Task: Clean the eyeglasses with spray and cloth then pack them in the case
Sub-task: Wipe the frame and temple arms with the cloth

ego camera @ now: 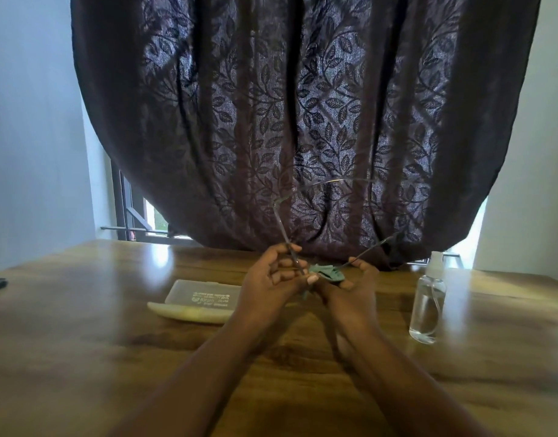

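Your left hand [276, 274] and right hand [350, 283] each pinch a temple, glasses [331, 197] raised toward twelve o'clock, cloth [328, 274] between your fingers, case [197, 302] at nine o'clock, nearer your left.

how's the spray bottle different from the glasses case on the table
The spray bottle stands upright on the table, right of the hands; the case lies flat, left of them. The bottle is clear, with clear liquid inside and a white pump top; the case is pale and cloudy, with printed text on it. The bottle is tall and narrow, the case long and low. Neither is being touched.
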